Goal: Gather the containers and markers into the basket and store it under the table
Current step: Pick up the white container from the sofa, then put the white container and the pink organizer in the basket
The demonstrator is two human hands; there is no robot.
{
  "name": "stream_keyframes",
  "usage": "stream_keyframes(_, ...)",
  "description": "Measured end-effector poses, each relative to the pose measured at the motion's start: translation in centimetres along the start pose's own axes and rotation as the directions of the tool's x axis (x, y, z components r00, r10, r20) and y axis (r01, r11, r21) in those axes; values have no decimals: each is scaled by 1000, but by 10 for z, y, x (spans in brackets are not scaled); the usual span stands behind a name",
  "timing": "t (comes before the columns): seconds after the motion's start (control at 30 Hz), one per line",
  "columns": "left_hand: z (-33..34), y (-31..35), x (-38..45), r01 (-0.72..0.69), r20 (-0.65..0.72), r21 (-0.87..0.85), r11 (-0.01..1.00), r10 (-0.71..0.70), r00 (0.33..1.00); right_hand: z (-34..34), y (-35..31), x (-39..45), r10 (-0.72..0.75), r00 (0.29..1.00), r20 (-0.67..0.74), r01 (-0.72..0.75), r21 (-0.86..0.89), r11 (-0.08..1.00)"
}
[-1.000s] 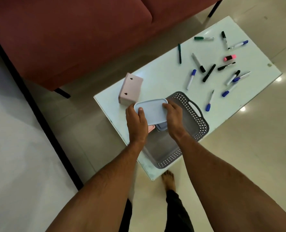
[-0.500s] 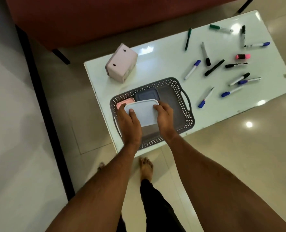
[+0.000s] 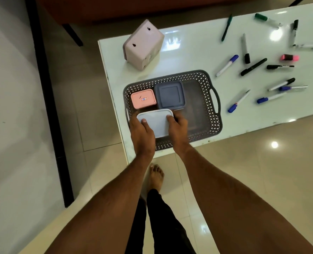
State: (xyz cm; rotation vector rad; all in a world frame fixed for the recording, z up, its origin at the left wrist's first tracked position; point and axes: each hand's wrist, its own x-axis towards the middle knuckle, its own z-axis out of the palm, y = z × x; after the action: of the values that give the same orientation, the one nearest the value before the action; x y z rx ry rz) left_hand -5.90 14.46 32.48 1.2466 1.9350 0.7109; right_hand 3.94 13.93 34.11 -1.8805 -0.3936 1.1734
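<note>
Hands: my left hand (image 3: 142, 132) and right hand (image 3: 177, 128) grip the white-lidded rectangular plastic container (image 3: 155, 121).
Basket: grey perforated plastic basket (image 3: 209, 116) on the worktop (image 3: 188, 52) holds it.

Glossy beige tile floor (image 3: 262, 171) w/ ceiling-light glare spots at 3 o'clock. White glossy table (image 3: 188, 52) from ctr to 2 o'clock. Red sofa (image 3: 133, 8) on black legs at 12. Pale wall (image 3: 9, 88) w/ black strip (image 3: 47, 99) at 9.

We see a dim, warm-lit room. Overhead lamps glare on the glossy desk (image 3: 188, 52) and floor tiles (image 3: 274, 144). Edges bow slightly and look soft.
</note>
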Motion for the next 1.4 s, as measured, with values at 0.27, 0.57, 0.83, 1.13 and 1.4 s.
stream_keyframes(0.27, 14, -18, 5, -89, -54, 90, 992, 94, 994, 10, 23, 12, -73, 997, -27, 71, -80, 994)
stream_keyframes(0.57, 13, -29, 7, -169, -71, 221, 961, 188, 980, 20, 33, 16, -155, 987, -38, 148, -134, 980)
stream_keyframes(0.83, 9, -32, 12, -293, -42, 309, 905, 321, 946, 27, 35, 12, -134, 991, -19, 130, -153, 980)
stream_keyframes(1.13, 9, -30, 10, -313, -31, 380, 870, 350, 936, 28, 39, 11, -135, 991, -5, 133, -140, 981)
stream_keyframes(1.4, 2, -26, 9, -320, 15, 358, 877, 338, 941, 23, 35, 7, -190, 981, -49, 173, -243, 955)
